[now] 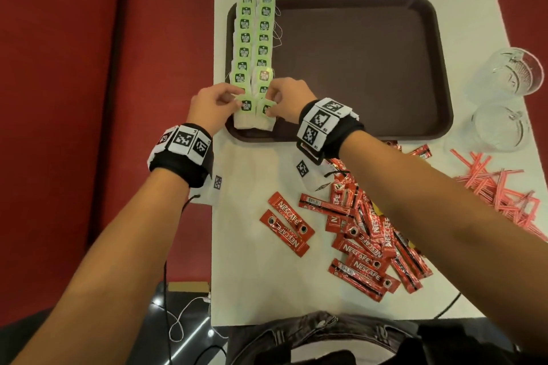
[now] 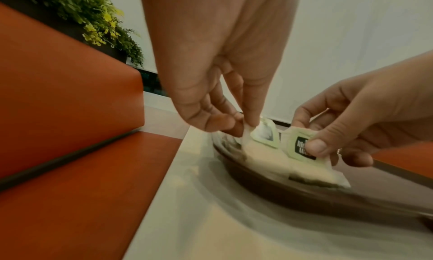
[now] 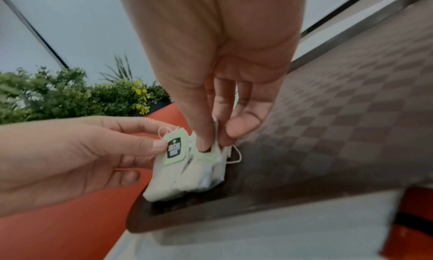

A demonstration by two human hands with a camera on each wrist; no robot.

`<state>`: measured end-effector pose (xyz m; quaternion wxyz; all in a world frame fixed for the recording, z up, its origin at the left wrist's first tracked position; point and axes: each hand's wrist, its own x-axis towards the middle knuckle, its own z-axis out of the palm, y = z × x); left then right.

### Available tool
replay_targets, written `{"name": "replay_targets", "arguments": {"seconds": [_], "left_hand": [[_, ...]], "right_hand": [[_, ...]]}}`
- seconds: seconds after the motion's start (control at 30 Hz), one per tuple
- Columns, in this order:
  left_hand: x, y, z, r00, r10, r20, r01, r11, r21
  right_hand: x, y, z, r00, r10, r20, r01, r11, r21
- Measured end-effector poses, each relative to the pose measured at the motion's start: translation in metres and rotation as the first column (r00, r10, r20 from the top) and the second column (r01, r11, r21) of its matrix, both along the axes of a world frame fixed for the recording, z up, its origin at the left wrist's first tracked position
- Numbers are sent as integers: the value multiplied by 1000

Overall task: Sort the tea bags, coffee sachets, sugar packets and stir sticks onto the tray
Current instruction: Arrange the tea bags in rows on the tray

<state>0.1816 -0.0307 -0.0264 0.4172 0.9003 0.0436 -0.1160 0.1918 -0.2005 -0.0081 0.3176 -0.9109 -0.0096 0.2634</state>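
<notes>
Two columns of green-tagged tea bags (image 1: 255,38) run down the left side of the brown tray (image 1: 370,68). At the tray's near left corner my left hand (image 1: 234,102) pinches the top of one tea bag (image 1: 244,115). Beside it my right hand (image 1: 271,104) pinches the neighbouring tea bag (image 1: 264,118). The left wrist view shows my left hand (image 2: 243,125) on its bag (image 2: 260,152) and the right thumb on a tag (image 2: 302,147). In the right wrist view, my right hand (image 3: 215,139) grips its bag (image 3: 203,171) above the tray (image 3: 328,134).
Red coffee sachets (image 1: 364,234) lie heaped on the white table (image 1: 252,163) in front of the tray. Pink stir sticks (image 1: 498,190) are scattered at the right. Two clear glasses (image 1: 516,74) stand right of the tray. A red bench (image 1: 89,98) borders the table's left edge.
</notes>
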Motion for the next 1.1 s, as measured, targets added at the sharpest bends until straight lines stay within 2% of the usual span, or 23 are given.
{"name": "replay_targets", "arguments": {"seconds": [0.13,0.23,0.33,0.53,0.73,0.83,0.9,0.97,1.03,1.1], "left_hand": [[-2,0,0,999,-38,-27,39,999,36],[-7,-1,1,996,-86,-31,87,994,66],[-12,-1,3,985,-168,-39,172,969,177],[-20,3,1,975,-209,-73,221,920,323],[-22,-2,2,971,-221,-88,237,862,448],[-23,-4,2,974,-213,-74,223,850,477],[-24,-4,3,977,-199,-76,212,857,470],[-26,-3,5,981,-181,-67,192,882,430],[-26,-3,7,982,-187,-26,183,911,370],[-26,-6,8,973,-230,8,215,921,324]], "right_hand": [[3,-1,0,997,63,38,-62,998,-9],[2,1,-1,994,109,1,-109,993,-38],[-2,3,-3,992,129,2,-129,990,-59],[-10,9,-6,976,195,94,-184,977,-110],[-10,16,-2,904,385,185,-341,911,-231],[-11,17,-3,882,421,212,-367,896,-252],[-13,13,-4,908,356,222,-311,926,-213],[-16,4,-5,960,192,205,-169,978,-126],[-19,-6,-6,990,33,137,-25,998,-58],[-21,-14,-10,997,-50,51,52,998,-47]]}}
